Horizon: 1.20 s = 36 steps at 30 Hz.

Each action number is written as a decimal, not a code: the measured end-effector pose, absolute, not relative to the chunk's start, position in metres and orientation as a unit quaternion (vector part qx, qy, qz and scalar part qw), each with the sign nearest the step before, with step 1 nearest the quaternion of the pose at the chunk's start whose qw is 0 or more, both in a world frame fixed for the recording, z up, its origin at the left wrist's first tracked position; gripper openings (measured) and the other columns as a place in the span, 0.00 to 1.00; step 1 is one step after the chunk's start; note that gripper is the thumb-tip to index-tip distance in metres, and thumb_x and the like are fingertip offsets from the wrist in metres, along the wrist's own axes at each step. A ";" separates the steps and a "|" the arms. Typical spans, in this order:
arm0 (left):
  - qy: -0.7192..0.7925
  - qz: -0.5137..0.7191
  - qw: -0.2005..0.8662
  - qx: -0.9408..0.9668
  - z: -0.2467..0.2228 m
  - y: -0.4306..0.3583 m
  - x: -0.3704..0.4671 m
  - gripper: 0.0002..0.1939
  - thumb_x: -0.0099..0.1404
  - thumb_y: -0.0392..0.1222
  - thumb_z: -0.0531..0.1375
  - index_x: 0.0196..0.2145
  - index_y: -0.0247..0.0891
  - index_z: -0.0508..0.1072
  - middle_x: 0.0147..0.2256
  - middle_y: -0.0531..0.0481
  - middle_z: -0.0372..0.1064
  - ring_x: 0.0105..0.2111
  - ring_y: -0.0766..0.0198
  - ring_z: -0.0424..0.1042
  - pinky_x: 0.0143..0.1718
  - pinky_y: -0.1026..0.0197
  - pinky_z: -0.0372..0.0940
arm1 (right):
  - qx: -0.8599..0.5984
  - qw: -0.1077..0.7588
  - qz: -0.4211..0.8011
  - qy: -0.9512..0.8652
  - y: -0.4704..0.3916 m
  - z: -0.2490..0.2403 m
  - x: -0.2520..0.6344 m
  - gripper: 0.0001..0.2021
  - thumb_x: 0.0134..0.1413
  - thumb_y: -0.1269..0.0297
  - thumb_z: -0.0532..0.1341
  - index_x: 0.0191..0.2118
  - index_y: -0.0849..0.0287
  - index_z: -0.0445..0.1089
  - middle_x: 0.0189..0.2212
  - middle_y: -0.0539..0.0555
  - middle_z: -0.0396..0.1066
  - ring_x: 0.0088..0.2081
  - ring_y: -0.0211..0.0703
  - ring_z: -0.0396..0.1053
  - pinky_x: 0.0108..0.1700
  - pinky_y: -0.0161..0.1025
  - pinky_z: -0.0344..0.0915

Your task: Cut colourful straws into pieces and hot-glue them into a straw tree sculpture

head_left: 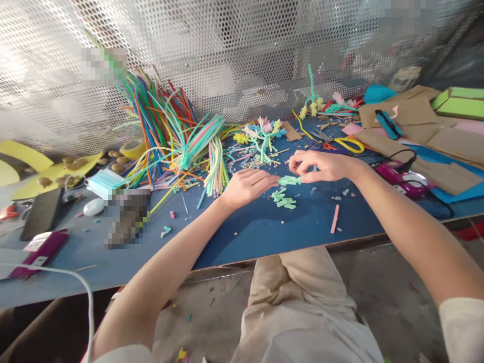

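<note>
Okay, green pieces (289, 180) are lying between both hands on the table (257, 232), with a loose pile (284, 199) sitting just nearer the wearer. Probably they're handling light, soft and bendy, not slippery; pinching mid-length should do. Left hand (250, 187) is resting palm-down, fingers together, nearly straight, tips at the row's left end. Right hand (325, 166) is arching half-open, fingers curling, thumb at the right end. Can't tell whether either is gripping.

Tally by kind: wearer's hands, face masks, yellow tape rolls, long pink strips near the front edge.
Hands: 2, left hand and right hand, both at the green pieces
Face mask: 1
Yellow tape roll: 1
Pink strip: 1
Total: 5
</note>
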<state>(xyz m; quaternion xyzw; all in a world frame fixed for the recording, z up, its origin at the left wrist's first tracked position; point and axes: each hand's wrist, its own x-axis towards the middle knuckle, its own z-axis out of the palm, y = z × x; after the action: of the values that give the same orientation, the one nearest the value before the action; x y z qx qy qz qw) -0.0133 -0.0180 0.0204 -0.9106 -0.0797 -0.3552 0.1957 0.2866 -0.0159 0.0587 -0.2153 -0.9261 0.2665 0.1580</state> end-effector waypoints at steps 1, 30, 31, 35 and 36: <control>-0.089 -0.351 0.196 -0.911 0.020 -0.018 -0.014 0.09 0.77 0.42 0.61 0.52 0.40 0.75 0.39 0.50 0.81 0.35 0.66 0.80 0.37 0.62 0.71 | -0.220 0.169 0.268 -0.923 -0.015 0.058 0.287 0.18 0.66 0.55 0.62 0.26 0.58 0.68 0.36 0.53 0.67 0.41 0.45 0.63 0.49 0.45 0.57; -0.475 -0.371 -0.051 -0.796 0.010 0.033 -0.049 0.21 0.67 0.43 0.70 0.56 0.48 0.74 0.40 0.54 0.83 0.35 0.62 0.80 0.41 0.60 0.69 | -0.347 0.727 0.293 -0.514 0.033 0.052 0.347 0.24 0.57 0.60 0.67 0.17 0.54 0.54 0.16 0.44 0.48 0.21 0.35 0.47 0.27 0.41 0.45; -0.483 -0.390 -0.070 -0.781 0.010 0.034 -0.050 0.23 0.66 0.44 0.71 0.57 0.47 0.73 0.39 0.55 0.83 0.35 0.62 0.80 0.41 0.60 0.70 | -0.345 0.750 0.297 -0.480 0.035 0.054 0.349 0.25 0.57 0.59 0.66 0.17 0.53 0.53 0.16 0.43 0.46 0.21 0.35 0.45 0.26 0.41 0.43; -0.463 -0.460 -0.133 -0.746 0.010 0.035 -0.047 0.25 0.65 0.42 0.71 0.57 0.44 0.72 0.39 0.54 0.83 0.33 0.64 0.79 0.42 0.59 0.71 | -0.302 0.804 0.317 -0.402 0.037 0.059 0.354 0.20 0.52 0.62 0.63 0.18 0.54 0.52 0.18 0.44 0.46 0.22 0.35 0.44 0.25 0.39 0.37; -0.454 -0.469 -0.147 -0.743 0.009 0.034 -0.045 0.23 0.65 0.42 0.71 0.56 0.44 0.72 0.39 0.53 0.83 0.34 0.64 0.79 0.42 0.59 0.72 | -0.296 0.804 0.325 -0.400 0.037 0.059 0.352 0.18 0.50 0.62 0.62 0.18 0.54 0.52 0.19 0.45 0.47 0.22 0.35 0.44 0.25 0.38 0.37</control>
<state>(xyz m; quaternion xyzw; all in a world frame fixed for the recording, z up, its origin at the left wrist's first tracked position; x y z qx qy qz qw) -0.0448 0.0344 0.0092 -0.7430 -0.4539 -0.4695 -0.1469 0.3519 0.0366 0.0592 -0.2965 -0.4004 0.3249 0.8039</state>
